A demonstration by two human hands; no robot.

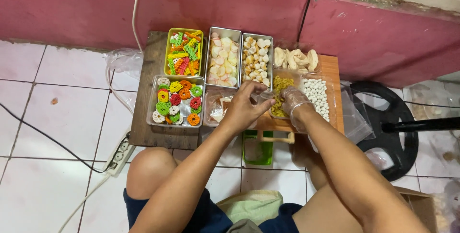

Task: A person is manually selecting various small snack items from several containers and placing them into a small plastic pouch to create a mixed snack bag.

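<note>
Hands meet over trays: left hand (pixel 243 108) pinches clear bag (pixel 265 96), gloved right hand (pixel 294 101) half-curled, empty.

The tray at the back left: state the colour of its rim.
Yellow-green tray, seen clearly in the head view.

A low wooden board (pixel 146 118) on the tiled floor (pixel 43 175) carries snack trays: green tub (pixel 184 51) at eleven o'clock, metal tins (pixel 239 58) at twelve.

Home floor setup, we judge: white floor tiles (pixel 43 185), pink wall (pixel 72 7), low wooden board (pixel 143 118) of snack trays under our hands.
</note>
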